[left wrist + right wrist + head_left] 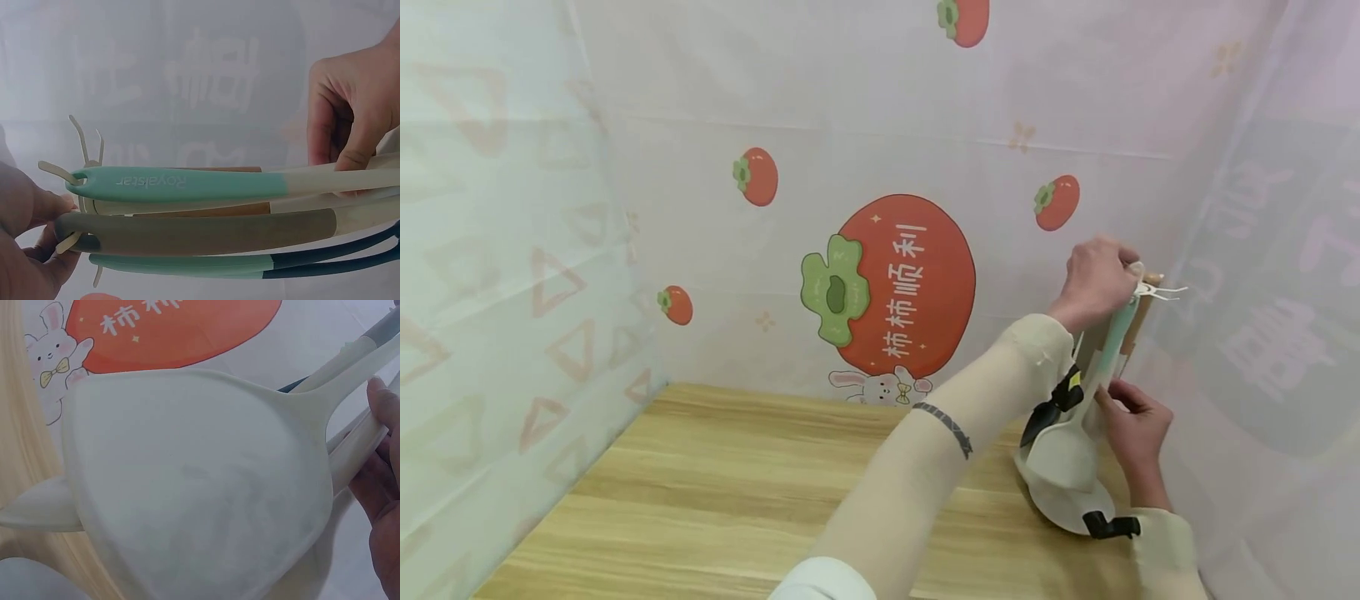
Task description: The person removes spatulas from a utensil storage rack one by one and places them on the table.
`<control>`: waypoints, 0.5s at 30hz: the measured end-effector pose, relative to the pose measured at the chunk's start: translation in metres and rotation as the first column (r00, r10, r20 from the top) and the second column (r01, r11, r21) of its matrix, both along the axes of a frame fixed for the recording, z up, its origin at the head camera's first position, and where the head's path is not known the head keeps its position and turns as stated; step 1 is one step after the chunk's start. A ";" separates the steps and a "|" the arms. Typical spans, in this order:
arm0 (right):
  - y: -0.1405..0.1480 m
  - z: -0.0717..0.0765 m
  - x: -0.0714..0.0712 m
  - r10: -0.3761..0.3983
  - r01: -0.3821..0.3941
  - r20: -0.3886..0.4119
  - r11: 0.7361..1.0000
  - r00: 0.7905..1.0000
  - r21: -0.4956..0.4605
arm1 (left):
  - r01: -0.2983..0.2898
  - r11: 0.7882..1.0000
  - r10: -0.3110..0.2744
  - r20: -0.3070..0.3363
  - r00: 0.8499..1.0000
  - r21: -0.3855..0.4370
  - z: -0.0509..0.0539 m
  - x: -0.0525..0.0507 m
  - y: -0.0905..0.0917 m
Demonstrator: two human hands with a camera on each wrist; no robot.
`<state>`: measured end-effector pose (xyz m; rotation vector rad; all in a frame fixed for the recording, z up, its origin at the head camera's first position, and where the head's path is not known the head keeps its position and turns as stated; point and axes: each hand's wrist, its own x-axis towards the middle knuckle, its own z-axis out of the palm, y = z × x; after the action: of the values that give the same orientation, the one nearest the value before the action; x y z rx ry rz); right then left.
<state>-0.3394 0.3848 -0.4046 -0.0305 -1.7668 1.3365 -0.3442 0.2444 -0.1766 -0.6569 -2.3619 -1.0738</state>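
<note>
The left hand (1096, 279) pinches the end of a greyish handle (212, 235) at its hook (67, 244), seemingly to line up hole and hook. The right hand (1141, 425) curls thumb and fingers about the pale stems (375, 180) below, exactly which I cannot tell, probably steadying them. The utensils cluster upright at the worktop's (737, 467) right, bunched by the hooked rack (1147, 289).

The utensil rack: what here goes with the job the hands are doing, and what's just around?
Goes with the job:
left hand, pinching the end of the grey-handled utensil
right hand, gripping a pale shaft
utensil rack's hooks
mint-handled turner

Just around:
wood-grain table
persimmon-print backdrop
dark band on the left forearm
</note>
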 end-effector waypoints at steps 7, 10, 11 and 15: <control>-0.024 0.013 0.009 0.085 -0.086 -0.064 0.996 0.994 -0.013 | 0.012 0.999 -0.013 0.028 1.000 0.033 0.000 -0.003 -0.016; -0.037 0.020 0.016 0.107 -0.108 -0.090 0.994 0.990 -0.006 | -0.002 0.999 0.001 0.022 1.000 0.032 0.000 -0.005 -0.022; -0.040 0.022 0.016 0.113 -0.114 -0.093 0.994 0.989 -0.004 | -0.011 1.000 0.010 0.017 1.000 0.026 0.001 -0.005 -0.024; -0.050 0.024 0.013 0.151 -0.153 -0.120 0.988 0.981 -0.012 | -0.034 0.999 0.034 0.017 0.999 0.027 0.003 -0.008 -0.033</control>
<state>-0.3263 0.3345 -0.3803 0.1723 -1.6819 1.4361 -0.3518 0.2117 -0.1732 -0.5978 -2.3597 -1.0990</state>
